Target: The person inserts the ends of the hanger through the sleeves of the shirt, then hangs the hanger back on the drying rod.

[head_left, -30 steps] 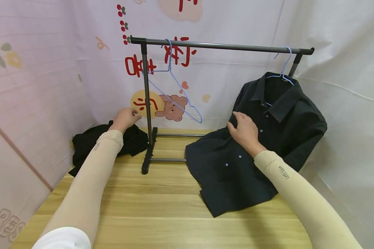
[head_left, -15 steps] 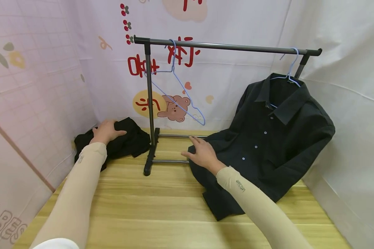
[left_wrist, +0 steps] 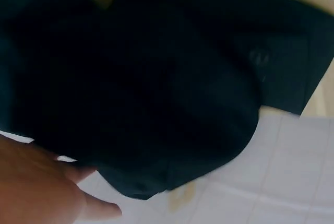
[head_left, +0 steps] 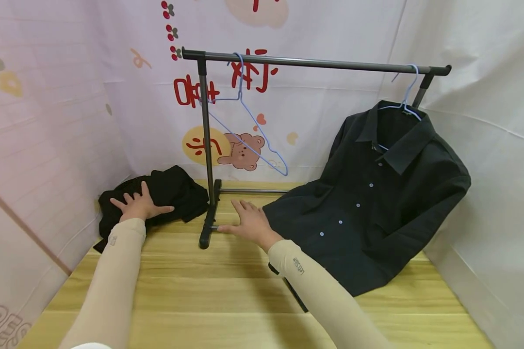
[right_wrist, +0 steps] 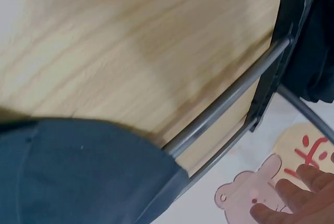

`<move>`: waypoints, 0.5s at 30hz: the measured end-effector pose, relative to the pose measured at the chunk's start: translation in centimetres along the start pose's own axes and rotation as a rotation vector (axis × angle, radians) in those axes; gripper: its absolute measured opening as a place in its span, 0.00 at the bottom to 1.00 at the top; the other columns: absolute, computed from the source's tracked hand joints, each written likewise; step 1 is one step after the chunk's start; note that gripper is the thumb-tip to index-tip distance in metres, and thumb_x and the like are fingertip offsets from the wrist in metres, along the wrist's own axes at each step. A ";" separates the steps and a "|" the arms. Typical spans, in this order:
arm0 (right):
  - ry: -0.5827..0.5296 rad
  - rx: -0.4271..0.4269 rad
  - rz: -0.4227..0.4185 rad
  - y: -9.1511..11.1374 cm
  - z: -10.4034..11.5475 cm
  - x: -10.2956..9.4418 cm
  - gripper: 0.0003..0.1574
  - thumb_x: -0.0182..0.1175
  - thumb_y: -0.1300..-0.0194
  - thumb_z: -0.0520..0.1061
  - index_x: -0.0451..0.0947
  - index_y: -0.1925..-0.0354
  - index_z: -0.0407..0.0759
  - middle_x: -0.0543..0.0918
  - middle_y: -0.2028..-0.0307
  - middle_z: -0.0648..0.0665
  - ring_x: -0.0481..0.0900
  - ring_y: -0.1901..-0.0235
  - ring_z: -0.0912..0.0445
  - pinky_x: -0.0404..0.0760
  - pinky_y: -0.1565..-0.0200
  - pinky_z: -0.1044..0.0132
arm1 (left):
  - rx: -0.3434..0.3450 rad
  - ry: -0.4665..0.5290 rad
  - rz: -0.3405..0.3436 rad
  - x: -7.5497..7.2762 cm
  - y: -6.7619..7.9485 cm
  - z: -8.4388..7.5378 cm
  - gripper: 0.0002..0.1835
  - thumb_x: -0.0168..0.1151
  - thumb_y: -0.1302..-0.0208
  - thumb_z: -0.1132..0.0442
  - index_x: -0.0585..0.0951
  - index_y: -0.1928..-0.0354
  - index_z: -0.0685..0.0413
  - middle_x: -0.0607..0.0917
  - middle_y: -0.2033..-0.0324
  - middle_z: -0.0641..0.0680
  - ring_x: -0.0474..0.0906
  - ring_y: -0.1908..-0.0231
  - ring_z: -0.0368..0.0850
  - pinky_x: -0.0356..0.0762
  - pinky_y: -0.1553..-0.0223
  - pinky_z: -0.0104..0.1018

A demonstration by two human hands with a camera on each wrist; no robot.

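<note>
In the head view my left hand (head_left: 136,206) has its fingers spread over a crumpled black garment (head_left: 176,191) at the table's left. The left wrist view shows that dark cloth (left_wrist: 156,83) close up, with what looks like a buttoned cuff (left_wrist: 284,72), and part of my left hand (left_wrist: 42,187) at its edge. My right hand (head_left: 253,225) hovers by the rack's lower bar with fingers extended, holding nothing. Beside it, a black button-up shirt (head_left: 388,208) hangs on a blue wire hanger (head_left: 405,101), its hem draped on the table.
A dark metal clothes rack (head_left: 314,63) stands across the back of the wooden table (head_left: 192,300). A bare blue hanger (head_left: 242,82) hangs near its left post. Behind and at both sides are printed white cloth walls (head_left: 323,29).
My left hand has come down and back from near the rack's left post onto the black garment, fingers spreading. My right hand has moved left, away from the hanging shirt's front.
</note>
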State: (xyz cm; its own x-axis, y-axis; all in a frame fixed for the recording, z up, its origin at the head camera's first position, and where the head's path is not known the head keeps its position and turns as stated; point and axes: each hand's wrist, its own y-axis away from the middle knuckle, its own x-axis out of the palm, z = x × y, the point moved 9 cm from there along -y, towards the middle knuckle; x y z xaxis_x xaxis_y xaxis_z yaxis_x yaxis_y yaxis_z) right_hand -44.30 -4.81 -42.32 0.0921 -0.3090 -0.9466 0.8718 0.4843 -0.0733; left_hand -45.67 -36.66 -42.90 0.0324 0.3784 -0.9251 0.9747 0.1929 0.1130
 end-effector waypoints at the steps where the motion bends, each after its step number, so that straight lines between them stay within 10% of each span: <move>1: 0.001 -0.001 0.004 0.0 0.2 0.1 0.63 0.51 0.44 0.84 0.49 0.21 0.56 0.57 0.25 0.43 0.55 0.27 0.42 0.52 0.31 0.39 | -0.011 0.000 0.020 0.6 0.0 0.1 0.72 0.59 0.44 0.26 0.24 0.27 0.66 0.41 0.33 0.86 0.26 0.35 0.86 0.14 0.46 0.79; 8: -0.006 -0.002 0.010 0.3 0.6 0.3 0.62 0.51 0.43 0.84 0.50 0.21 0.57 0.58 0.25 0.44 0.56 0.27 0.42 0.52 0.31 0.39 | -0.054 -0.018 0.127 4.2 0.1 0.4 0.66 0.55 0.38 0.28 0.26 0.26 0.65 0.49 0.35 0.88 0.39 0.38 0.92 0.25 0.46 0.84; 15: -0.028 -0.006 0.019 0.3 0.0 0.8 0.62 0.53 0.43 0.83 0.49 0.21 0.57 0.58 0.25 0.43 0.56 0.27 0.43 0.51 0.31 0.39 | 0.012 -0.123 0.048 4.2 -0.5 0.6 0.26 0.50 0.25 0.63 0.65 0.33 0.73 0.66 0.41 0.84 0.63 0.45 0.86 0.62 0.49 0.78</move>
State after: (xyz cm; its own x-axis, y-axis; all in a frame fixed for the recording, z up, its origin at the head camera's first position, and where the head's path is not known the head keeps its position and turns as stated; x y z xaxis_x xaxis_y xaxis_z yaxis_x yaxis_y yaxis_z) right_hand -44.00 -4.92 -43.05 0.1216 -0.3226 -0.9387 0.8671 0.4948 -0.0577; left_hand -45.85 -35.71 -47.02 0.1054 0.2725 -0.9564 0.9738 0.1663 0.1548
